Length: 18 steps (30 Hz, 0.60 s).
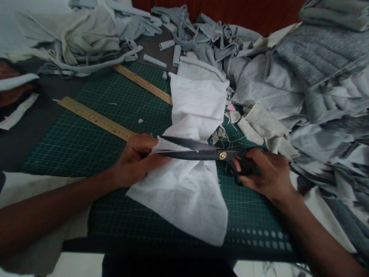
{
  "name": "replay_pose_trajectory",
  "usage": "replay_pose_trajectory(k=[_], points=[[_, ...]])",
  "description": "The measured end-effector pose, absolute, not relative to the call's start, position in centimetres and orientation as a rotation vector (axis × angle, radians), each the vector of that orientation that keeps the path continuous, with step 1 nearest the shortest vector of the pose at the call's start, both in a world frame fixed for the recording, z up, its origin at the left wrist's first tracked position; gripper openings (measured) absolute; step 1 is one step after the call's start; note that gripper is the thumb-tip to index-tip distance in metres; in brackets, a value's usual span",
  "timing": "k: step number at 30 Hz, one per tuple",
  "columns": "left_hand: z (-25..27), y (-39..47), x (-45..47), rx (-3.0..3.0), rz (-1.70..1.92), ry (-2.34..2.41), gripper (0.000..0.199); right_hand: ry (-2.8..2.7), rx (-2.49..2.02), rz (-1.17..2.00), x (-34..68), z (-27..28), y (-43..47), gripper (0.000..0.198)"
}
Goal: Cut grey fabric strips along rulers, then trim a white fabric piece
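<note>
A white piece of fabric (pixel 187 192) lies across the green cutting mat (pixel 112 207), its middle raised in folds. My left hand (pixel 138 157) is closed on the fabric's left edge, pinching it between thumb and fingers. My right hand (pixel 265 173) grips the handles of black scissors (pixel 198 155) with a brass pivot screw. The blades point left and stand slightly apart, with a raised strip of the fabric between them. Their tips reach close to my left fingers. Part of my left fingers is hidden behind the cloth.
Two wooden rulers, a nearer ruler (pixel 95 117) and a farther ruler (pixel 144 82), lie on the mat's left. Grey and white fabric piles (pixel 317 57) crowd the right and back. Small beige scraps (pixel 250 130) sit beside the scissors. Another cloth (pixel 75 223) hangs over the front-left edge.
</note>
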<state>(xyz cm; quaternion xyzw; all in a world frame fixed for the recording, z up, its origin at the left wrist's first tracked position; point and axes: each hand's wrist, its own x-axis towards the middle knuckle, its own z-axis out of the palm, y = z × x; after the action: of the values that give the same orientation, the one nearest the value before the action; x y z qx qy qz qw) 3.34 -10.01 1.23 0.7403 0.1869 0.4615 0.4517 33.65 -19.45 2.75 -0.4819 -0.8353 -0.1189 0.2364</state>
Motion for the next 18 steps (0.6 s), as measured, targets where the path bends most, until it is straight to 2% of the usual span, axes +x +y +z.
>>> replay_pose_trajectory(k=[3,18], points=[[1.42,-10.08,3.26,1.803,0.988,0.388,0.036,-2.299,-1.322,-0.305,33.75,2.69,-19.45,0.014],[0.96,-10.06,3.19,1.677,0.968,0.415,0.030,-2.300,-1.335,-0.254,33.59,2.51,-19.46,0.009]])
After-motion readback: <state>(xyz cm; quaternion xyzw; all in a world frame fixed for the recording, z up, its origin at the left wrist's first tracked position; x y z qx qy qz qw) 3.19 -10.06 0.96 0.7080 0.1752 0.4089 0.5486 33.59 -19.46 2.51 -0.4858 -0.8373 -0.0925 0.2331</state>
